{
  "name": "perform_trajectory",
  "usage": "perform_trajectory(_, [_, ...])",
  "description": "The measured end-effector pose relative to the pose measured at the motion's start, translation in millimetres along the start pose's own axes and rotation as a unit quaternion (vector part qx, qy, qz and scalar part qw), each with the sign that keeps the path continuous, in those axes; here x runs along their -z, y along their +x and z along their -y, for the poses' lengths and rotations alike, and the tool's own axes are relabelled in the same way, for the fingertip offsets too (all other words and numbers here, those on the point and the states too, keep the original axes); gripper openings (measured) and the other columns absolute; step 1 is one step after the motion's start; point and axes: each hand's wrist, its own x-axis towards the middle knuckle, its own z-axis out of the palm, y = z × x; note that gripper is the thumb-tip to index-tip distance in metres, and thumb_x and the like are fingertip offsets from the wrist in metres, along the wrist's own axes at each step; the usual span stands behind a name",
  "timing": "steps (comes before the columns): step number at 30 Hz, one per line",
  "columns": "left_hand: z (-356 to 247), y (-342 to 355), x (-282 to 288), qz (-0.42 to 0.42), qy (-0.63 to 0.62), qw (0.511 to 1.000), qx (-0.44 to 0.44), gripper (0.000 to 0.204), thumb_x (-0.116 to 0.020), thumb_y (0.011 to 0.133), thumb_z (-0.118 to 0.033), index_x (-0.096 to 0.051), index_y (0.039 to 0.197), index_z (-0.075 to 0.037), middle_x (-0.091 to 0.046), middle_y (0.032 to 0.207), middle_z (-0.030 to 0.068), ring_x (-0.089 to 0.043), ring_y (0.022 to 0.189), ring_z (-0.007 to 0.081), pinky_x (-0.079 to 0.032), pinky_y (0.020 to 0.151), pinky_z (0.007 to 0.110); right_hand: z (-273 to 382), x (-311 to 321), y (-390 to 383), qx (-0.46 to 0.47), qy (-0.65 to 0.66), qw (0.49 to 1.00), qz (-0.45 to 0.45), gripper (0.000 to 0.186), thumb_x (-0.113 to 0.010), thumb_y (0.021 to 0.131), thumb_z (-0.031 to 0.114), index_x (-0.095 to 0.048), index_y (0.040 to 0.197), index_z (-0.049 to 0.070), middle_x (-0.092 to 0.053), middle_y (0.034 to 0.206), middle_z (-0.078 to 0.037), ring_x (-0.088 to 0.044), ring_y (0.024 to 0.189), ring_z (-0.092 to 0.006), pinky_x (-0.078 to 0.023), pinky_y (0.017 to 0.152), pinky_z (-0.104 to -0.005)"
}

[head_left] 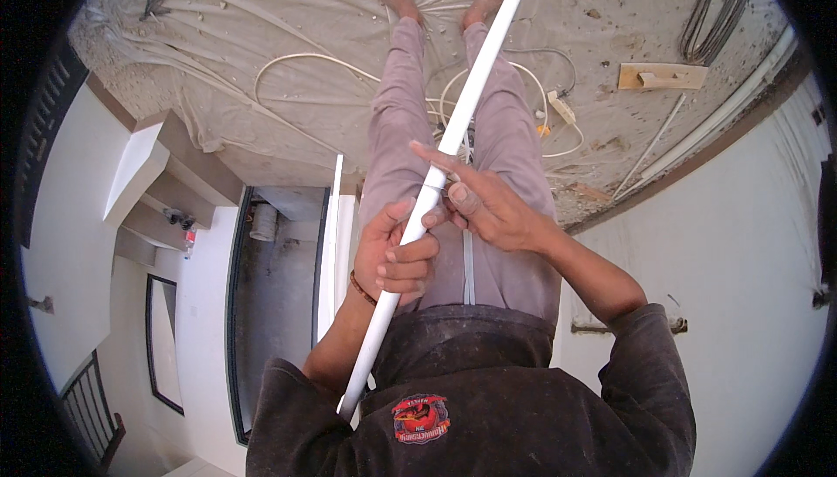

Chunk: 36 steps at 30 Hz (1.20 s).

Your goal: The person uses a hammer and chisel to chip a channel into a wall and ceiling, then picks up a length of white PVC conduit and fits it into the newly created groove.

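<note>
A long white pipe (478, 85) slants up from beside my body, past my legs (392, 119). My left hand (397, 250) wraps its fingers round the pipe at waist level. My right hand (488, 211) is just above, against the pipe: its index finger reaches across the pipe and the other fingers curl beside it. A thin strand (432, 187) crosses the pipe at those fingers; whether they pinch it is unclear.
Dusty sheeting (227, 23) covers the floor, with cream cables (305, 55), a wooden float (661, 77), black cable coils (715, 15) and long conduits (724, 111) along the right wall (741, 241). Steps (174, 189) and a dark-framed opening (279, 294) are at left.
</note>
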Motion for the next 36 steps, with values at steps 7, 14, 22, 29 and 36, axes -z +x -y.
perform_trajectory(7, [3,4,-1,0.025,0.011,1.000,-0.004,0.034,-0.031,0.098,-0.035,-0.039,0.105,-0.003,-0.039,0.058,0.0032,-0.040,0.039,0.0085,-0.036,0.031,0.018,-1,-3,-1,0.017,0.007,1.000,-0.014,0.055,-0.028,0.099,0.043,-0.025,0.145,0.012,-0.052,0.054,-0.011,-0.055,0.052,-0.0261,-0.042,0.055,-0.0358])
perform_trajectory(14, [6,4,-2,0.019,0.005,1.000,-0.004,0.033,-0.032,0.098,-0.034,-0.039,0.103,-0.003,-0.039,0.058,0.0032,-0.039,0.039,0.0086,-0.035,0.031,0.018,-1,-4,-3,0.030,0.011,0.999,-0.020,0.054,-0.029,0.099,0.041,-0.026,0.144,0.012,-0.049,0.053,-0.011,-0.054,0.052,-0.0262,-0.040,0.055,-0.0357])
perform_trajectory(22, [9,4,-2,0.015,-0.008,1.000,-0.016,0.032,-0.031,0.098,-0.033,-0.040,0.100,-0.002,-0.038,0.060,0.0033,-0.037,0.039,0.0078,-0.033,0.031,0.018,-1,-3,-4,0.026,0.014,0.999,-0.015,0.056,-0.028,0.098,0.045,-0.028,0.143,0.011,-0.047,0.055,-0.008,-0.053,0.052,-0.0248,-0.040,0.055,-0.0350])
perform_trajectory(29, [10,5,-2,0.018,-0.002,1.000,-0.019,0.033,-0.030,0.099,-0.033,-0.040,0.101,-0.002,-0.037,0.060,0.0032,-0.036,0.039,0.0072,-0.032,0.030,0.017,-2,-4,-6,0.011,0.027,1.000,-0.010,0.056,-0.028,0.098,0.044,-0.026,0.144,0.012,-0.048,0.060,-0.007,-0.053,0.057,-0.0215,-0.042,0.060,-0.0335])
perform_trajectory(36, [14,3,-4,-0.030,0.034,0.999,-0.026,0.033,-0.031,0.100,-0.036,-0.041,0.101,-0.005,-0.035,0.060,-0.0004,-0.033,0.039,0.0044,-0.030,0.030,0.016,-8,-3,-3,0.052,-0.022,0.998,-0.014,0.049,-0.028,0.099,0.039,-0.036,0.134,0.006,-0.054,0.064,-0.007,-0.057,0.062,-0.0234,-0.044,0.063,-0.0347])
